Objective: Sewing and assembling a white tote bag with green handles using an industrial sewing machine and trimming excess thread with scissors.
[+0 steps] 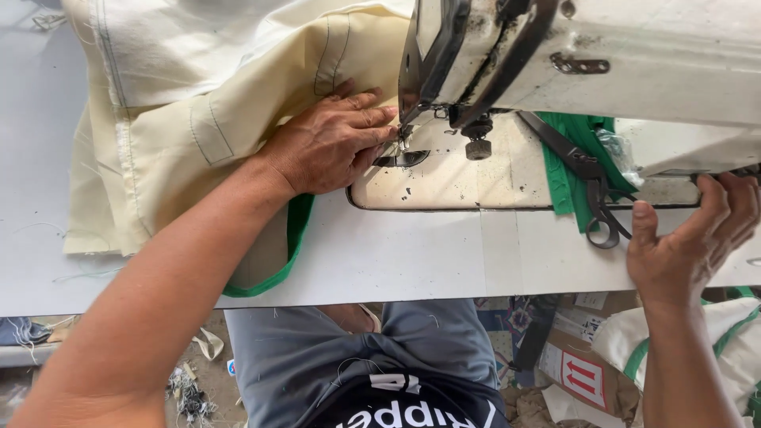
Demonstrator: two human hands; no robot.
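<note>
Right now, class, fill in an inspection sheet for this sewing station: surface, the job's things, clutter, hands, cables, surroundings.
Surface: white table, marked, with stray threads.
Job's things: cream fabric with green edging, lying under the sewing machine near the needle area.
Clutter: scissors and a green fabric piece on the machine bed.
Hands: left hand flat on the cream fabric, fingers by the presser foot; right hand open-fingered at the machine's right end, what it touches hidden.
Cables: nothing seen.
Surroundings: floor below holds thread scraps, a cardboard box and more white-and-green fabric.
</note>
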